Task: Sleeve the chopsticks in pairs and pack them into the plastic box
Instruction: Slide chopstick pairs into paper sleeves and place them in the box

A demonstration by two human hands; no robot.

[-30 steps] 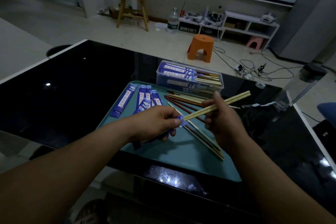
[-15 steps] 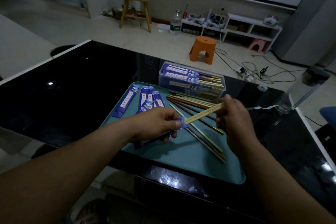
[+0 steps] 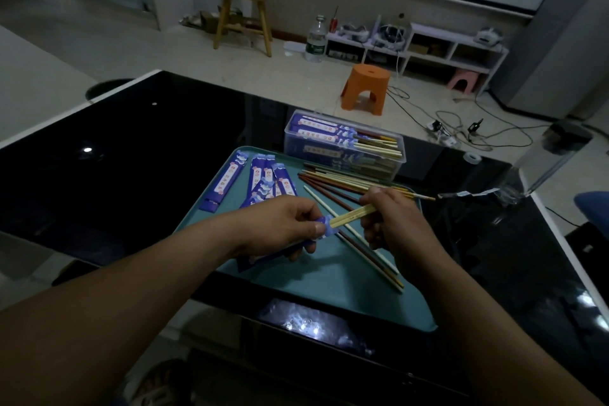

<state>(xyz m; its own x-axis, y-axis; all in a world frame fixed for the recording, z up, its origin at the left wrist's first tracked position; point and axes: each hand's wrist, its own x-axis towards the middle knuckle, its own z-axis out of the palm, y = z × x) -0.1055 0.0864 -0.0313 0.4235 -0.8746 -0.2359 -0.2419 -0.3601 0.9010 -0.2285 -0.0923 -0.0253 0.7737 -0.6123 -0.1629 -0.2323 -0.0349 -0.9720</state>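
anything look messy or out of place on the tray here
Mildly. Most loose chopsticks lie together beside the plastic box, but a few strays run diagonally across the tray under the right hand, and one tip pokes past the tray's right edge.

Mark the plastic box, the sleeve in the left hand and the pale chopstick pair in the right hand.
plastic box (image 3: 399, 161): head view, near right corner of its clear wall.
sleeve (image 3: 324, 225): head view, its open mouth end.
pale chopstick pair (image 3: 352, 215): head view, exposed stretch just outside the sleeve.
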